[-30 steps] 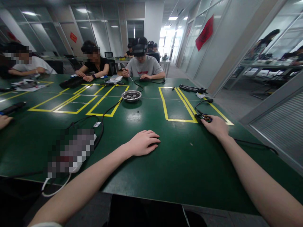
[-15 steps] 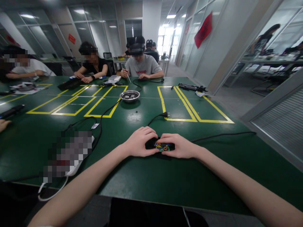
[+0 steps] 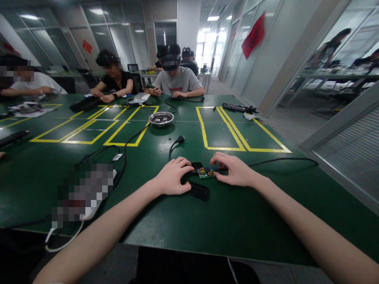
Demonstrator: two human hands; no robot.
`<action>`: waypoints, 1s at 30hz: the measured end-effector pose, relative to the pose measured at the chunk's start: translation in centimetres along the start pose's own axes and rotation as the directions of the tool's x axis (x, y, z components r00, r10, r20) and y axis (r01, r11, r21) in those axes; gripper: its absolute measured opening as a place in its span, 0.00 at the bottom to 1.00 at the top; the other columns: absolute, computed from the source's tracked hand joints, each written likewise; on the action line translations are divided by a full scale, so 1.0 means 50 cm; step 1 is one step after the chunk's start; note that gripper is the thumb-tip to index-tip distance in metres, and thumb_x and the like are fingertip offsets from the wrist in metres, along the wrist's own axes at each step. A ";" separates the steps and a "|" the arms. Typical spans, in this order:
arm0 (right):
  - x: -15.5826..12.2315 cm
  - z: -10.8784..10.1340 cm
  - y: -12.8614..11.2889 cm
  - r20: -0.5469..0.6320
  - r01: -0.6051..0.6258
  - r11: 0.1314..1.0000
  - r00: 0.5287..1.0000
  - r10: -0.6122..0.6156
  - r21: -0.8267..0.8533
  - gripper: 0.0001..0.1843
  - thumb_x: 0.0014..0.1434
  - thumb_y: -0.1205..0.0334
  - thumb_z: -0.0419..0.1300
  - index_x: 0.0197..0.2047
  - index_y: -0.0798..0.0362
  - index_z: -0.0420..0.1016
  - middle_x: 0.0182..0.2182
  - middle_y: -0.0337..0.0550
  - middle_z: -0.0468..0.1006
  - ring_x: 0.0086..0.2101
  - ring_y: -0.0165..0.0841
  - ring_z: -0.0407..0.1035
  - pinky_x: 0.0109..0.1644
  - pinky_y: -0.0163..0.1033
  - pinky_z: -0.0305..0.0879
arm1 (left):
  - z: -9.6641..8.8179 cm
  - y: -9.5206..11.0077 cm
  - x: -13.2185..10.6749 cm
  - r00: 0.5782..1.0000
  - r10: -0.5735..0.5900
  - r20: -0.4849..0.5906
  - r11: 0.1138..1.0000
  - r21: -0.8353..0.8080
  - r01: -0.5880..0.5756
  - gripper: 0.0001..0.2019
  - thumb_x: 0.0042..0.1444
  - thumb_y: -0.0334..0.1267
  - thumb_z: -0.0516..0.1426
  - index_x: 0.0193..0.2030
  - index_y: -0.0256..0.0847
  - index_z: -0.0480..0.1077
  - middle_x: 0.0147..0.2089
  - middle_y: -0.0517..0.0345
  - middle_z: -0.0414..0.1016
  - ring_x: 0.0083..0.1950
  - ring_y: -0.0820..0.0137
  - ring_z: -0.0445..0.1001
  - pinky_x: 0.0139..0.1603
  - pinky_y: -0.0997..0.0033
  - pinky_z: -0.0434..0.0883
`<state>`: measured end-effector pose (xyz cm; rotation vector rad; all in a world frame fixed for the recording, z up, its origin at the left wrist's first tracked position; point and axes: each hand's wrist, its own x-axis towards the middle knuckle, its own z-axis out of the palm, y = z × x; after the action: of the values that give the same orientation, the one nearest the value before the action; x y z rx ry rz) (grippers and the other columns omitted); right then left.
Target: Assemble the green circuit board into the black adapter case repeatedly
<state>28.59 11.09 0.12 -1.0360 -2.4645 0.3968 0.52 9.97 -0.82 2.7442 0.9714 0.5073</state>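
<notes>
A small green circuit board with copper-wound coils sits between my hands, just above the table. My right hand grips its right end between thumb and fingers, where a black cable leads away. Curled at the left, my left hand has its fingertips on a black plastic case half behind the board. Its thumb reaches the edge of a second black case half, which lies nearer to me. My palm and fingers partly cover both case halves.
A black power plug on a cord lies beyond my left hand, with a metal bowl of small parts farther back. A white-edged, blurred-out object lies left. Yellow tape marks the green table. Several people work across it.
The circuit board has come out of the black case, and the case halves are apart. My right hand has moved slightly away and up. The plug has shifted left.
</notes>
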 end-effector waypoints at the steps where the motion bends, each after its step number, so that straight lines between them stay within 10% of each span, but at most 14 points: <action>1: -0.001 -0.005 0.014 0.021 -0.042 0.999 0.999 0.043 -0.027 0.07 0.59 0.57 0.63 0.39 0.50 0.74 0.34 0.41 0.77 0.29 0.33 0.68 0.34 0.38 0.63 | -0.001 0.000 0.000 1.000 -0.007 0.007 1.000 0.005 0.007 0.23 0.51 0.38 0.60 0.56 0.41 0.74 0.58 0.47 0.75 0.61 0.52 0.69 0.62 0.50 0.71; 11: 0.005 0.012 0.025 0.132 -0.119 0.976 0.987 0.095 0.184 0.23 0.64 0.43 0.59 0.25 0.51 0.70 0.22 0.37 0.70 0.25 0.31 0.62 0.30 0.36 0.57 | 0.006 -0.005 0.001 0.998 -0.064 -0.012 0.998 0.011 0.064 0.28 0.50 0.39 0.61 0.60 0.40 0.71 0.63 0.44 0.72 0.67 0.49 0.66 0.66 0.47 0.67; 30: 0.025 0.081 -0.017 -0.056 -0.141 0.981 0.989 0.135 -0.133 0.21 0.68 0.51 0.59 0.26 0.50 0.64 0.23 0.39 0.72 0.25 0.31 0.64 0.31 0.36 0.51 | 0.030 -0.014 0.014 0.976 -0.146 -0.162 0.984 -0.124 0.127 0.16 0.53 0.42 0.67 0.48 0.44 0.79 0.53 0.51 0.79 0.62 0.53 0.70 0.68 0.46 0.63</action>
<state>25.28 11.03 -2.69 -1.2628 -2.4136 0.2461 1.19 10.88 -2.23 2.5453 1.1244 0.7580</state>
